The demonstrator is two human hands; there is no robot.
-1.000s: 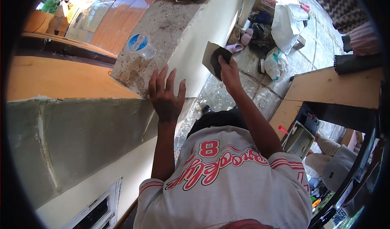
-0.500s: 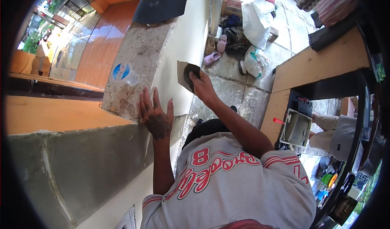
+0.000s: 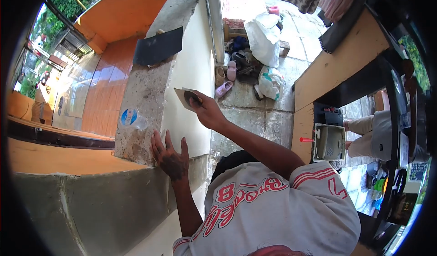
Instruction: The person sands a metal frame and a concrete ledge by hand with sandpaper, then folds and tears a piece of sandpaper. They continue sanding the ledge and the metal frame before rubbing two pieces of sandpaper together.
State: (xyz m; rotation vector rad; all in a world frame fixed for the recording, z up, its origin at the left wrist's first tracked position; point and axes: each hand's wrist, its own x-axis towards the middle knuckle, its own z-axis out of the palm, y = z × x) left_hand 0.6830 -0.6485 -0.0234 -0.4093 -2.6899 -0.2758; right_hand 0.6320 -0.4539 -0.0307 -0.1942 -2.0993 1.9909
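Note:
My right hand [image 3: 208, 113] grips a thin flat beige piece [image 3: 183, 97] with a dark area under the thumb. Its edge lies close against the smooth cream wall face [image 3: 190, 135]. Fingers spread, my left hand [image 3: 172, 159] rests at the edge of the rough concrete wall top [image 3: 139, 85] and holds nothing. Just beyond its fingertips a clear plastic cup [image 3: 135, 119] with a blue label lies on that wall top. Farther along, a dark, slightly curled sheet [image 3: 158, 47] lies across it.
Shoes [image 3: 223, 89] and white plastic bags [image 3: 264, 40] lie on the paved floor beyond the wall. At the right stands a wooden cabinet [image 3: 346, 51], with a grey bin [image 3: 330, 142] beside it. Another person [image 3: 380, 135] is at the far right. Orange tiles [image 3: 111, 87] cover the floor on the left.
My right hand has moved the flat piece over to the wall face and tilted it. My left hand stays at the wall's edge. The whole view has shifted slightly.

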